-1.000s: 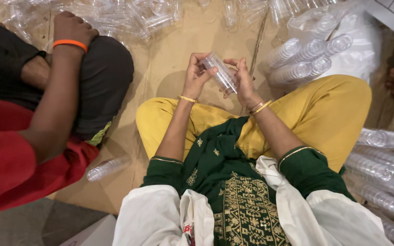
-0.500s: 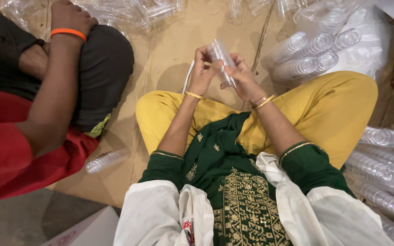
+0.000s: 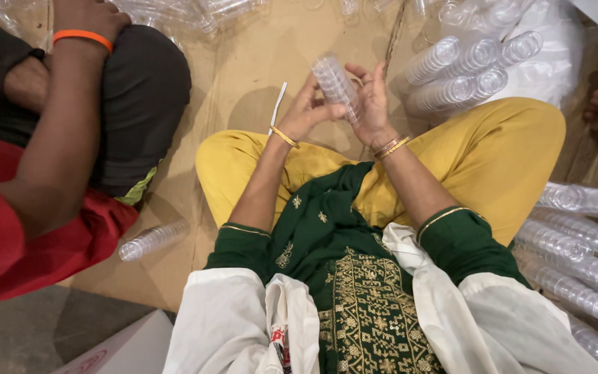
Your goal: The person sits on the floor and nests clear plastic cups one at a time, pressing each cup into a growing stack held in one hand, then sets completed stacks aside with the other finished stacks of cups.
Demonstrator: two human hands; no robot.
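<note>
Stack of clear cups [image 3: 335,84] now tips upright between the fingers, left hand [image 3: 309,111] and right hand [image 3: 372,104] both clasping it, strip [image 3: 278,104] dangling beside.

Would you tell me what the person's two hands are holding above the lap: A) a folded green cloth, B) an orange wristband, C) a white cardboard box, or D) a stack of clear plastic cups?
D: the left hand and right hand both close around a stack of clear plastic cups raised above the yellow trousers.
</note>
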